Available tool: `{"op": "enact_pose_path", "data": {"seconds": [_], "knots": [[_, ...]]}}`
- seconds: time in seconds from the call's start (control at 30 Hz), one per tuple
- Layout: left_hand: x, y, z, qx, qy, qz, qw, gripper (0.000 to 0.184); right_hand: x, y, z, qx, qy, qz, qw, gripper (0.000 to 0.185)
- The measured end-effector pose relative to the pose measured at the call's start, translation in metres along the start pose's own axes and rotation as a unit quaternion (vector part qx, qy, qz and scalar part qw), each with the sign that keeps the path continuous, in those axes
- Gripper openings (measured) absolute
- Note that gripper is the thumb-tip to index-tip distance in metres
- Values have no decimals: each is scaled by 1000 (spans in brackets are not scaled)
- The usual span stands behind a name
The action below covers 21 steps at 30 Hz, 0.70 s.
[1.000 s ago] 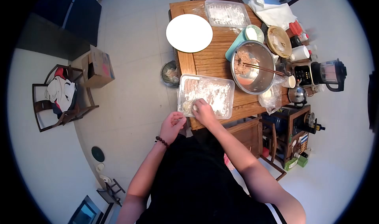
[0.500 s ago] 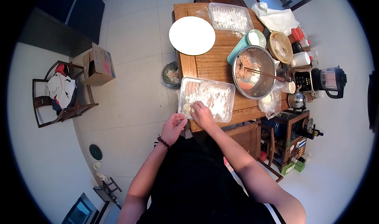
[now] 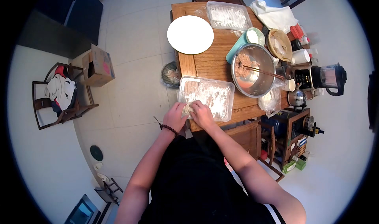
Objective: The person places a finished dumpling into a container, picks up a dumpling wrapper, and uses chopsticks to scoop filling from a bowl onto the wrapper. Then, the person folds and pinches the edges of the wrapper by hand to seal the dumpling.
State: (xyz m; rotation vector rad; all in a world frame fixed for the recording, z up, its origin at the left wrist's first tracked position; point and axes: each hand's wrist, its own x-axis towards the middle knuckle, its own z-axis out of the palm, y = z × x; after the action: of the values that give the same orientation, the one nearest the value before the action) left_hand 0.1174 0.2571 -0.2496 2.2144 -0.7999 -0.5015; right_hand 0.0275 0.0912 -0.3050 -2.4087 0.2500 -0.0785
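Observation:
A clear plastic tray (image 3: pixel 226 109) dusted with white flour lies at the near edge of the wooden table. Over its near left corner, my left hand (image 3: pixel 175 116) and my right hand (image 3: pixel 202 114) meet around a small pale dumpling (image 3: pixel 187 110). The fingers of both hands are curled in and pressed against it from either side. Fingertips and knuckles partly cover the dumpling, so its exact shape is hard to see. Dark beads circle my left wrist.
A steel bowl (image 3: pixel 258 87) of minced filling with chopsticks (image 3: pixel 263 72) stands right of the tray. Farther back are a white round plate (image 3: pixel 190 34), a second floured tray (image 3: pixel 229 16) and a wicker basket (image 3: pixel 279 46). A blender (image 3: pixel 329 77) stands at right.
My left hand has moved up and right from the tray's edge onto the dumpling beside my right hand. The right hand stays nearly in place.

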Motion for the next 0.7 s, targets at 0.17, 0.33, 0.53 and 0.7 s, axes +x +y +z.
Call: {"op": "enact_pose_path", "data": {"seconds": [0.17,0.33,0.53,0.7], "knots": [[3,1,6,1,9,4,1000,45,-1,-3,-10,-29,-4,5,1000,28],[3,15,-2,-44,-25,-47,998,39,-13,-26,-58,-29,66,7,997,31],[14,46,17,-146,-48,-54,987,30,-59,-16,-131,61,183,71,979,18],[34,108,41,-196,-74,-22,978,27,-99,38,-205,50,293,165,941,13]]}}
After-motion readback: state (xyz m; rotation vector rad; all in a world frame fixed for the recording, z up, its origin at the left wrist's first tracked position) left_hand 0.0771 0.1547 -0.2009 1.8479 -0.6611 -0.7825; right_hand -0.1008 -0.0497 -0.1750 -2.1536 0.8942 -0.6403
